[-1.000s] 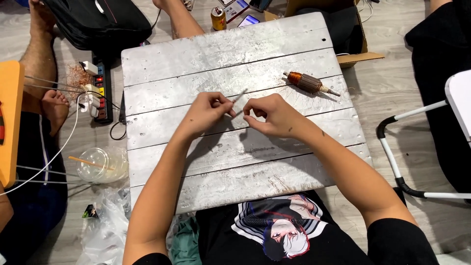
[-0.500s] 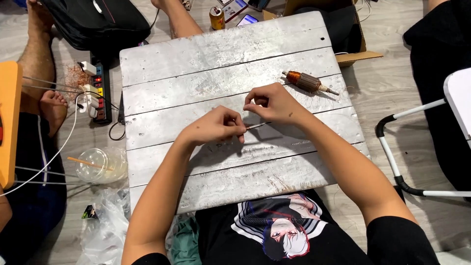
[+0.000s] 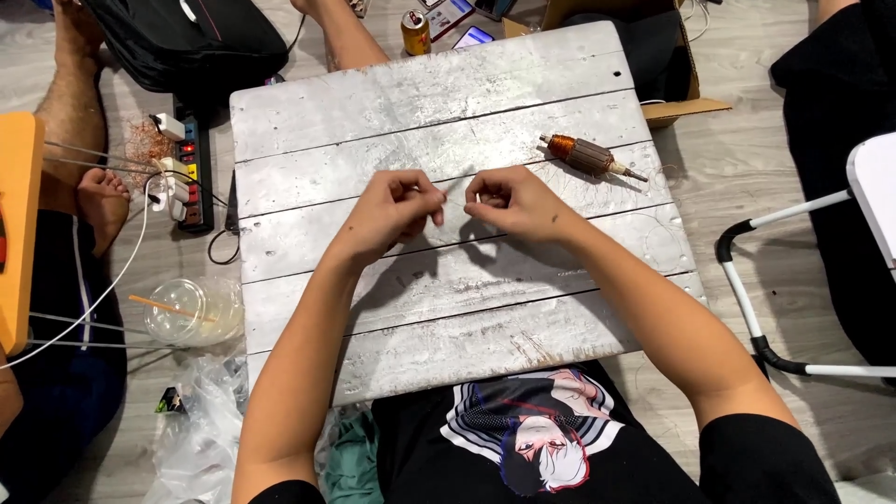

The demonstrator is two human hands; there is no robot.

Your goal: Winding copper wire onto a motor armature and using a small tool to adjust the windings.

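Over the middle of a white-painted plank board [image 3: 448,112], my left hand [image 3: 397,207] and my right hand [image 3: 511,201] are both pinched on a small thin pale strip [image 3: 455,189] that spans the gap between them. The strip is mostly hidden by my fingers. A motor armature [image 3: 585,155] with copper windings and a steel shaft lies on the board, to the upper right of my right hand. Fine loose wire trails from it across the planks.
A power strip [image 3: 193,175] with plugs and cables lies left of the board. A clear plastic cup [image 3: 194,312] with a straw lies on the floor. Another person's legs and foot [image 3: 103,201] are at left. A can [image 3: 415,32], black bag [image 3: 191,37] and white chair frame [image 3: 747,299] surround the board.
My hands came together half a second ago, the left lower than the right; now they are level, slightly apart and a little higher on the board, still pinching the strip.
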